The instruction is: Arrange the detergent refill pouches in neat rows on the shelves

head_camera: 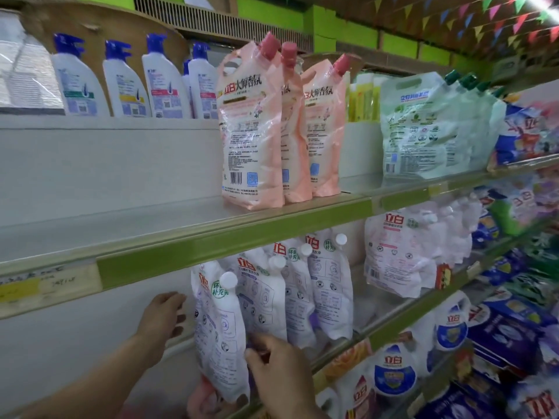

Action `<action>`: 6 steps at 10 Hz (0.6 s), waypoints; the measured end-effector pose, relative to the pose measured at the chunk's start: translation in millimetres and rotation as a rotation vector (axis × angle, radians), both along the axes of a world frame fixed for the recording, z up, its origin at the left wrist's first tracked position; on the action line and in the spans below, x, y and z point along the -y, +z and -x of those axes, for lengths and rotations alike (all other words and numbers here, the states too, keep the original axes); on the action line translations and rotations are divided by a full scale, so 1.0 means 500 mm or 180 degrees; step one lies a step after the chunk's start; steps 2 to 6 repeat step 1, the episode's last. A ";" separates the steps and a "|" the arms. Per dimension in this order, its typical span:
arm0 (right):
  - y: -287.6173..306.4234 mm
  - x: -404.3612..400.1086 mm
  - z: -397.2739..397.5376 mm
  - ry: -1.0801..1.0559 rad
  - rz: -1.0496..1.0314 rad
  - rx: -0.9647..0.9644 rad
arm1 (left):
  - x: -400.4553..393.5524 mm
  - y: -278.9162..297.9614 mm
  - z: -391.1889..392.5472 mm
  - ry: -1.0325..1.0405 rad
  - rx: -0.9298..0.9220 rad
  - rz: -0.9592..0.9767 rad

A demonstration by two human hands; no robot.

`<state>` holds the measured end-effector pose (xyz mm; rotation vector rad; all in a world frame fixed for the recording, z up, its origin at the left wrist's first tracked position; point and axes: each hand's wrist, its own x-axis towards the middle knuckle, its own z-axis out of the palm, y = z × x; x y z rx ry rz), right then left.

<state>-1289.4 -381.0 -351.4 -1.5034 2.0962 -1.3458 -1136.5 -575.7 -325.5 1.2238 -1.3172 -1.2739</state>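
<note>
Hands at the front white pouch on the lower shelf
Left hand (163, 316) spread open just behind the pouch (219, 337); right hand (278, 364) at its front edge, grip unclear; more pouches (305, 291) stand beside it

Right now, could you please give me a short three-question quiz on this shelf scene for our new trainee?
1. True or false: the pink-capped pouches stand on the shelf above the white-capped pouches.
2. Which hand is on the front white pouch? A) the left hand B) the right hand C) neither
3. Fill in: the spray bottles on the top shelf have ____ trigger heads.

Key:
1. True.
2. B; its fingers rest on the pouch's lower right edge, while the left hand is open beside the pouch, and touching cannot be told.
3. Blue.
</note>
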 end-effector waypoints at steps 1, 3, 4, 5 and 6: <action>0.019 -0.034 -0.003 -0.0027 -0.0070 -0.0098 | -0.066 -0.017 -0.018 0.0092 0.0216 -0.0013; 0.019 -0.034 -0.003 -0.0027 -0.0070 -0.0098 | -0.066 -0.017 -0.018 0.0092 0.0216 -0.0013; 0.019 -0.034 -0.003 -0.0027 -0.0070 -0.0098 | -0.066 -0.017 -0.018 0.0092 0.0216 -0.0013; 0.019 -0.034 -0.003 -0.0027 -0.0070 -0.0098 | -0.066 -0.017 -0.018 0.0092 0.0216 -0.0013; 0.019 -0.034 -0.003 -0.0027 -0.0070 -0.0098 | -0.066 -0.017 -0.018 0.0092 0.0216 -0.0013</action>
